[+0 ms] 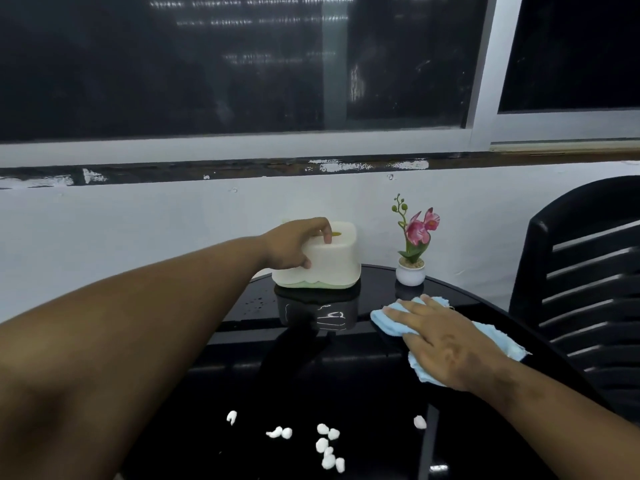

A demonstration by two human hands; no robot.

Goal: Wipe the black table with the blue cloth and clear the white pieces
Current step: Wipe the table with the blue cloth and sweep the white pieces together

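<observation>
The glossy black table [374,386] fills the lower half of the view. My right hand [446,344] lies flat with fingers spread on the light blue cloth [391,322], pressing it onto the table's right side. My left hand [294,245] reaches to the far side and grips the top of a white box with a green base [332,268], which looks lifted or tilted a little above the table. Several small white pieces [327,445] lie scattered near the front edge, with one [231,417] to the left and one [419,422] to the right.
A small white pot with a pink flower [412,268] stands at the back of the table, just beyond the cloth. A black slatted chair [585,292] stands at the right. A white wall [138,230] with dark windows lies behind the table.
</observation>
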